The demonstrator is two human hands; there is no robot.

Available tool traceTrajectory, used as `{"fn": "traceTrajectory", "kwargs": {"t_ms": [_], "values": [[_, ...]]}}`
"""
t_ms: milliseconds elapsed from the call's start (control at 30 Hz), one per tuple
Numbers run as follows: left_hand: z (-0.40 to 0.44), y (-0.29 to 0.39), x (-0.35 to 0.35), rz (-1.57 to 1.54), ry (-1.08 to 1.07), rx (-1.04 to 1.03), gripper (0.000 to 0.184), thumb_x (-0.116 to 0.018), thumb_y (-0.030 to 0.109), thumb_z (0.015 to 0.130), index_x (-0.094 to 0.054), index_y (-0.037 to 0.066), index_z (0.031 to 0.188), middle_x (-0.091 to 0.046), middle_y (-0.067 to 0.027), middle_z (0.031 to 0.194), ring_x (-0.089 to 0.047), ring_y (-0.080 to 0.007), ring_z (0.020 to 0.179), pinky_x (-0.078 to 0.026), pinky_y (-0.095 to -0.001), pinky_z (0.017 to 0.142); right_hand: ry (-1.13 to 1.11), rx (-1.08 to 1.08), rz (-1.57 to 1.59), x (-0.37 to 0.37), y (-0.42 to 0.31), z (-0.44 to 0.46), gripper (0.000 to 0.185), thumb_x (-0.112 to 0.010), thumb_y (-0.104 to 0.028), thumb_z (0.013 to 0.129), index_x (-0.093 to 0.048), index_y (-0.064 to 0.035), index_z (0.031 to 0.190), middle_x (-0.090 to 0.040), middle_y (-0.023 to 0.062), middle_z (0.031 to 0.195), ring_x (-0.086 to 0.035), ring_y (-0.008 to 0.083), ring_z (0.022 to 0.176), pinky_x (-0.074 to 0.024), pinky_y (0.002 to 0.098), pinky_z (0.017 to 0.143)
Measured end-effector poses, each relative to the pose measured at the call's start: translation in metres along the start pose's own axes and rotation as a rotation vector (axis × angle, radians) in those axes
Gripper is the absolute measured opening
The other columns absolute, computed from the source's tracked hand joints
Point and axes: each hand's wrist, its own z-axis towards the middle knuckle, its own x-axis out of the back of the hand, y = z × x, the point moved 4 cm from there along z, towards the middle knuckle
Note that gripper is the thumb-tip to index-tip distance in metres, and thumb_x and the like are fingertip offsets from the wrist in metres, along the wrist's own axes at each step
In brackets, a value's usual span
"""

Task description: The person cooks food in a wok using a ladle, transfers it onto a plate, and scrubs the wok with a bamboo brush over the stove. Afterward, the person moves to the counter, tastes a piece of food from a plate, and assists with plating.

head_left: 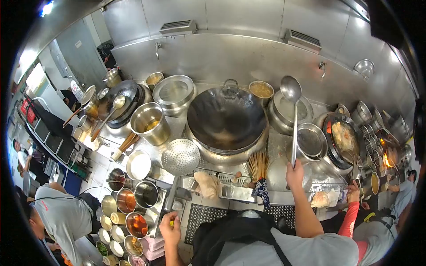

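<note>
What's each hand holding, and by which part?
Left hand: the perforated skimmer, by the handle's far end from the bowl. Right hand: the ladle, likewise.

Can make out no words, numbers or brands. Can spot only small red print [44, 205] on a grey shirt [66, 224] at left, a white label [78, 44] on a grey door [88, 62] and a red-and-white sign [76, 91] lower down, all illegible.

The left hand [170, 228] grips a skimmer [180, 157], the right hand [294, 174] a ladle [291, 89].
</note>
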Motion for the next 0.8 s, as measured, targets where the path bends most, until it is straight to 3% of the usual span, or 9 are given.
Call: {"fn": "traceTrajectory", "kwargs": {"t_ms": [67,133,233,333,467,633,700,733,800], "values": [[-0.010,-0.022,-0.005,-0.040,-0.025,0.060,0.015,-0.070,0.005,0.086,-0.068,-0.001,0.099,-0.071,-0.0134,0.090,-0.069,-0.0233,0.079,-0.055,-0.0337,0.074,-0.099,-0.073,0.120,-0.002,-0.005,-0.005,0.018,-0.061,-0.012,0.091,-0.060,-0.0004,0.104,-0.057,0.0132,0.064,-0.060,0.0257,0.057,-0.0471,0.0394,0.056],[-0.017,-0.050,-0.022,-0.095,-0.142,0.154,0.017,-0.072,0.008,0.086,-0.068,-0.002,0.100,-0.072,-0.0138,0.090,-0.071,-0.0221,0.082,-0.055,-0.0338,0.075,-0.198,-0.161,0.358,0.007,-0.050,-0.021,0.015,-0.060,-0.012,0.093,-0.060,-0.0014,0.104,-0.053,0.0043,0.061,-0.052,0.0131,0.049,-0.0425,0.0320,0.046],[-0.019,-0.057,-0.071,-0.065,-0.676,0.281,0.030,-0.070,0.021,0.091,-0.070,-0.002,0.110,-0.073,-0.0135,0.096,-0.070,-0.0190,0.085,-0.054,-0.0318,0.082,-0.299,-0.187,0.389,0.013,-0.070,-0.047,0.020,-0.061,-0.013,0.096,-0.062,0.0000,0.111,-0.051,-0.0017,0.062,-0.048,0.0077,0.047,-0.0386,0.0268,0.043],[-0.049,-0.152,-0.159,-0.145,-1.072,0.394,0.035,-0.068,0.030,0.093,-0.069,0.002,0.114,-0.073,-0.0092,0.097,-0.067,-0.0185,0.082,-0.053,-0.0334,0.076,-0.327,-0.224,0.414,0.018,-0.083,-0.085,0.020,-0.061,-0.013,0.096,-0.061,0.0004,0.111,-0.052,-0.0018,0.063,-0.048,0.0068,0.047,-0.0376,0.0253,0.043],[-0.085,-0.214,-0.258,-0.217,-1.260,0.917,0.035,-0.066,0.036,0.094,-0.067,0.010,0.117,-0.067,-0.0027,0.091,-0.061,-0.0171,0.074,-0.049,-0.0324,0.070,-0.385,-0.290,0.369,0.029,-0.099,-0.137,0.022,-0.059,-0.009,0.097,-0.060,0.0011,0.116,-0.053,-0.0013,0.063,-0.048,0.0073,0.047,-0.0389,0.0241,0.043],[-0.117,-0.243,-0.405,-0.430,-0.998,1.277,0.036,-0.064,0.036,0.095,-0.064,0.010,0.121,-0.062,-0.0102,0.108,-0.061,-0.0247,0.081,-0.053,-0.0405,0.069,-0.460,-0.348,0.237,0.049,-0.107,-0.168,0.023,-0.061,-0.008,0.095,-0.062,0.0032,0.114,-0.054,0.0000,0.061,-0.051,0.0086,0.049,-0.0421,0.0264,0.045],[-0.131,-0.253,-0.462,-0.470,-0.799,1.459,0.041,-0.070,0.032,0.092,-0.057,0.014,0.127,-0.059,-0.0132,0.109,-0.061,-0.0339,0.094,-0.053,-0.0520,0.078,-0.499,-0.380,0.167,0.055,-0.099,-0.173,0.024,-0.061,-0.008,0.095,-0.060,0.0023,0.117,-0.055,-0.0004,0.063,-0.052,0.0083,0.051,-0.0432,0.0260,0.047],[-0.136,-0.253,-0.487,-0.507,-0.741,1.566,0.043,-0.070,0.038,0.091,-0.057,0.019,0.128,-0.058,-0.0139,0.109,-0.060,-0.0361,0.095,-0.053,-0.0552,0.081,-0.494,-0.417,0.211,0.056,-0.097,-0.176,0.025,-0.062,-0.008,0.095,-0.059,0.0020,0.119,-0.055,-0.0004,0.064,-0.052,0.0083,0.051,-0.0433,0.0255,0.047],[-0.140,-0.257,-0.533,-0.932,-0.659,1.689,0.035,-0.065,0.041,0.092,-0.060,0.019,0.119,-0.060,-0.0131,0.106,-0.060,-0.0329,0.092,-0.053,-0.0531,0.081,-0.497,-0.468,0.248,0.057,-0.087,-0.177,0.025,-0.062,-0.007,0.096,-0.059,0.0013,0.120,-0.055,-0.0002,0.068,-0.052,0.0080,0.053,-0.0433,0.0245,0.047]]}}
